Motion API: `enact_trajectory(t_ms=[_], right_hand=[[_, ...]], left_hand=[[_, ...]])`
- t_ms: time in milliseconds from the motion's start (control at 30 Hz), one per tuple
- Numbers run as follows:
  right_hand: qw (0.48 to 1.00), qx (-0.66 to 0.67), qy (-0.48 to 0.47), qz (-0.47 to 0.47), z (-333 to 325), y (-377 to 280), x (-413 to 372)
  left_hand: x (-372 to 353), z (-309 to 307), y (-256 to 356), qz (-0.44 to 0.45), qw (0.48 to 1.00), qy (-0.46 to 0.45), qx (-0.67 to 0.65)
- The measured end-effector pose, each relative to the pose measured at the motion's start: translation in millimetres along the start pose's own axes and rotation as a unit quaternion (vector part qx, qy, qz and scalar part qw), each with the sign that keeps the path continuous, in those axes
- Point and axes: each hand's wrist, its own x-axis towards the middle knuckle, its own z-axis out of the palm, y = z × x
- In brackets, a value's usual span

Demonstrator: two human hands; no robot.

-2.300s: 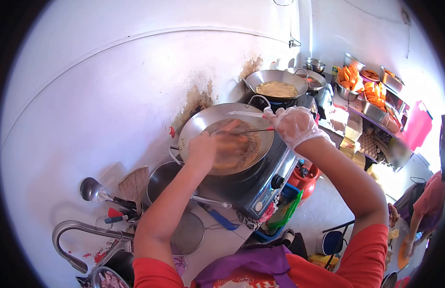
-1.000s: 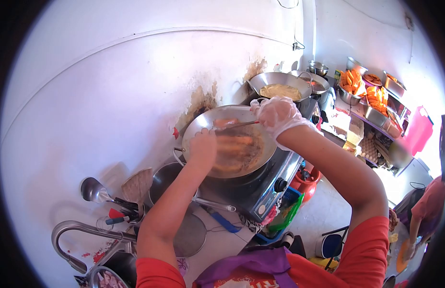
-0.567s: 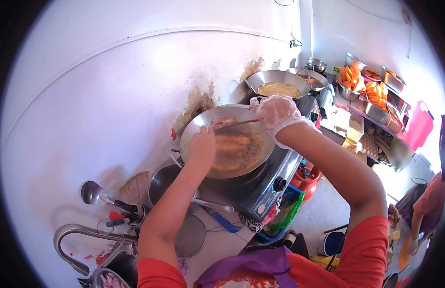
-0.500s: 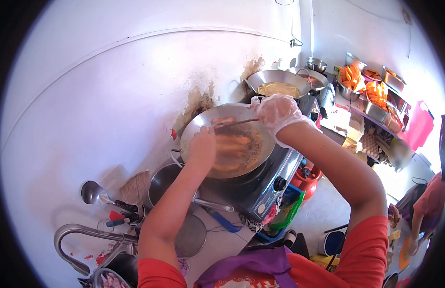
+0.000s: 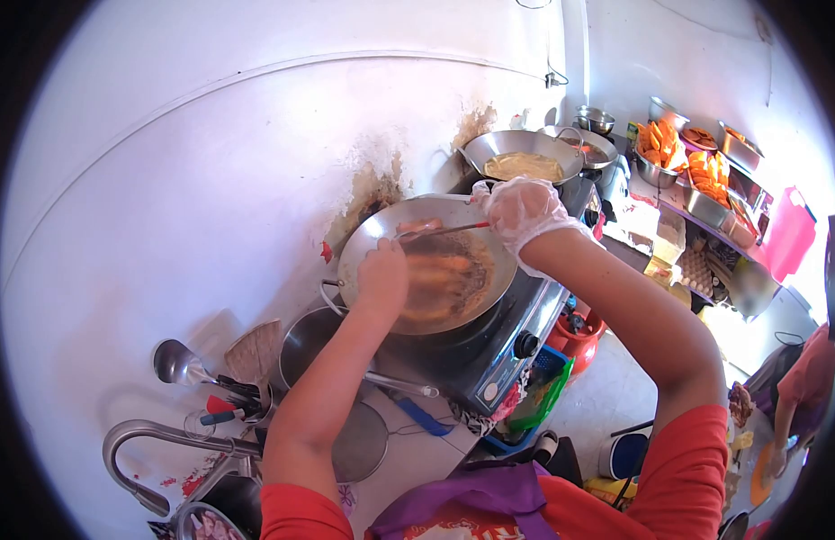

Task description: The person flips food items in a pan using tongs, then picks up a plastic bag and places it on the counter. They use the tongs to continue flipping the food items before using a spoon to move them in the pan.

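A wide metal wok [image 5: 359,243] on the stove holds brown bubbling oil with long orange-brown pieces of food [image 5: 440,265] frying in it. My right hand [image 5: 525,211], in a clear plastic glove, grips the red end of a thin metal utensil [image 5: 449,229] that lies across above the oil. Over the wok's left side is my bare left hand [image 5: 382,274], its fingers bent closed at the utensil's other end; what they pinch is hidden. Just behind the utensil a pinkish piece of food [image 5: 421,225] shows near the wok's far side.
Another wok [image 5: 489,144] with yellowish food sits beyond on the right. The black stove [image 5: 498,378] has a red gas tank [image 5: 575,342] below. A pot [image 5: 300,346], strainer [image 5: 359,441] and faucet [image 5: 134,441] stand left. Another person's arm [image 5: 786,414] is at far right.
Almost nothing differs. My left hand has shifted very slightly at the utensil's end, while my right hand keeps its place.
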Motion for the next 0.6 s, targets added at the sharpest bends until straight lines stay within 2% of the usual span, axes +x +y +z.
enact_trajectory(t_ms=[67,267,367,600], right_hand=[[1.0,-0.005,-0.001,-0.001,-2,-1,0],[0.998,-0.048,-0.043,0.001,-8,-5,0],[0.999,-0.051,-0.017,-0.002,3,-1,1],[0.999,-0.024,-0.029,0.007,-7,-3,-2]], left_hand=[[3,2,2,-0.006,1.0,-0.026,0.009],[2,7,7,-0.002,1.0,-0.021,0.023],[4,17,8,-0.008,1.0,-0.003,0.028],[11,32,11,-0.02,0.998,0.017,0.048]])
